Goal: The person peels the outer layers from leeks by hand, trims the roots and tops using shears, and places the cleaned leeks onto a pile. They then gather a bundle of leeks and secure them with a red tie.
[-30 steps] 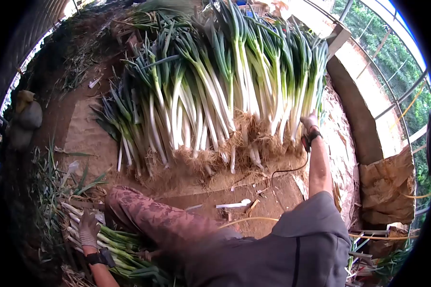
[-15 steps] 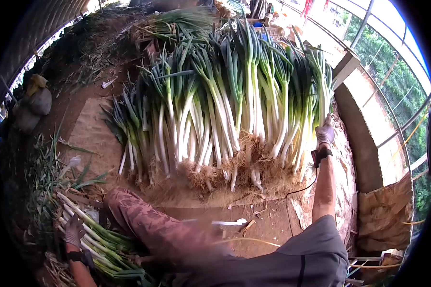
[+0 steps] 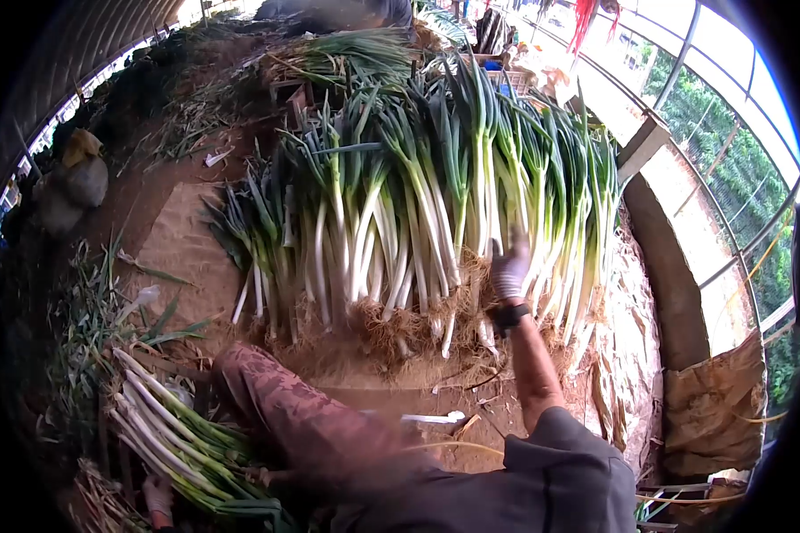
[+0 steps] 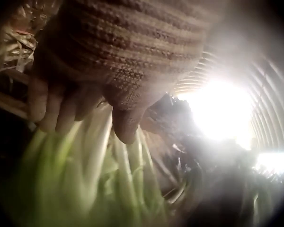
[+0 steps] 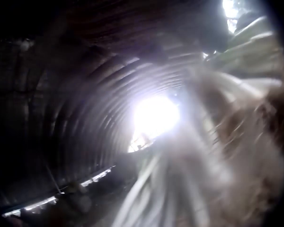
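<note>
A wide heap of leeks (image 3: 418, 209) with white stems, green tops and shaggy roots spreads in front of me. My right hand (image 3: 510, 265), in a striped glove with a dark wrist strap, is over the stems and roots right of the middle, fingers pointing away and holding nothing visible. The right wrist view is blurred. At lower left lies a smaller bunch of cleaner leeks (image 3: 182, 431). Beside its lower edge is my left hand (image 3: 157, 494). In the left wrist view its bare fingertips (image 4: 125, 130) hang down against pale green stalks (image 4: 97, 156).
Stripped leaves (image 3: 80, 355) are piled at the left. A loose white stalk (image 3: 431, 417) lies on the ground by the knee (image 3: 267, 377). A concrete ledge (image 3: 671, 266) runs along the right, with brown paper (image 3: 716, 400) at its near end. A plastic crate (image 3: 507, 80) stands behind the heap.
My right hand has left the leeks at the heap's right end and moved left toward the middle. My left hand has slid off the smaller bunch, down to its near side. The view has shifted.
</note>
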Available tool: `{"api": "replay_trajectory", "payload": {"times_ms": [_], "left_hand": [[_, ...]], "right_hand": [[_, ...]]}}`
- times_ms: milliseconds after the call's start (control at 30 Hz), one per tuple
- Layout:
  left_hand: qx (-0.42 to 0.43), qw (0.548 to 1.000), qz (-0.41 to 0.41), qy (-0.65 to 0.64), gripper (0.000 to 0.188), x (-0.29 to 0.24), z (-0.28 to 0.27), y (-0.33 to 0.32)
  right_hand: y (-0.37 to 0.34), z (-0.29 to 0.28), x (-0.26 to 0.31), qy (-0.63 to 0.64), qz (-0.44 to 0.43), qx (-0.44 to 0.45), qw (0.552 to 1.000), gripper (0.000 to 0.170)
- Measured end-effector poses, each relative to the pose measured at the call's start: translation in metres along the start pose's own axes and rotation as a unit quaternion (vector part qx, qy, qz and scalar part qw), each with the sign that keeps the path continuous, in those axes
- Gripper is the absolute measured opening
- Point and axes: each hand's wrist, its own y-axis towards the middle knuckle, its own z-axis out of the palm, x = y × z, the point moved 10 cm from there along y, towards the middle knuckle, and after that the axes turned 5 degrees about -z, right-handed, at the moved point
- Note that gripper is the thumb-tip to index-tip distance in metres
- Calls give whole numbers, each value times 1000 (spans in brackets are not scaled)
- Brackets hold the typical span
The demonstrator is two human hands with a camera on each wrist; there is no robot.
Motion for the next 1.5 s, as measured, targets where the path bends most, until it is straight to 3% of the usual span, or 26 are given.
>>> {"api": "replay_trajectory", "payload": {"times_ms": [33,67,167,200,267,300,333,367,400,467,500,533,600,667,700,767,867,967,1033,1133,1167,1267,1333,1367,1433,1500], "left_hand": [[19,999,-37,12,26,24,7,-6],[87,979,-159,-93,28,60,18,-14],[155,985,-73,3,23,78,41,-55],[168,985,-14,33,24,77,53,-59],[151,966,150,148,35,65,75,-74],[131,962,182,156,42,58,84,-81],[69,986,152,-11,46,67,74,-81],[-4,978,191,-90,51,75,71,-72],[1,981,161,-112,50,55,63,-92],[27,985,29,-168,49,123,91,-48],[34,979,-38,-195,49,156,105,-27],[41,968,-69,-239,48,136,91,-52],[18,971,-94,-218,45,115,69,-78],[11,977,-90,-194,45,97,63,-85],[14,980,-81,-182,45,92,61,-86],[26,978,-63,-197,53,72,46,-100],[-90,944,1,-317,59,63,19,-110],[-86,908,-5,-409,67,58,7,-118],[-100,888,-19,-449,67,61,0,-122],[-90,934,-16,-346,71,86,4,-95],[-170,949,3,-265,67,87,-6,-93],[-88,895,44,-435,62,68,-32,-104],[-86,834,2,-544,52,68,-53,-124],[-99,851,-25,-515,48,73,-60,-127],[-105,849,-32,-517,32,93,-59,-115],[-123,886,-100,-437,33,97,-47,-117]], "right_hand": [[-21,27,6,127,47,4,991,50],[-43,55,52,51,0,91,995,49],[-124,131,175,141,-96,226,959,38],[-166,158,213,243,-73,287,924,32],[-273,201,297,326,6,529,783,26],[-326,212,337,301,-108,594,738,23],[-384,212,372,288,-223,641,675,20],[-440,208,402,316,-167,712,604,17],[-496,210,416,259,-197,778,538,16],[-589,223,425,210,-193,833,474,17],[-621,223,428,167,-125,872,443,24],[-651,221,429,206,-4,886,414,27],[-700,229,440,237,-94,875,412,29],[-731,249,431,180,-151,853,465,28],[-738,254,443,200,-370,760,495,30],[-764,287,414,153,-206,811,526,34],[-784,285,425,194,-154,809,534,33],[-795,288,449,95,-290,763,570,36],[-804,290,466,-6,-383,733,562,38],[-817,299,478,-84,-421,727,536,43],[-821,300,482,-80,-445,711,538,46],[-827,309,484,-112,-441,691,562,49],[-833,314,483,-135,-400,736,529,51],[-834,314,481,-146,-378,757,513,52],[-828,309,487,-105,-358,762,529,52],[-824,309,489,-38,-324,761,561,48]]}}
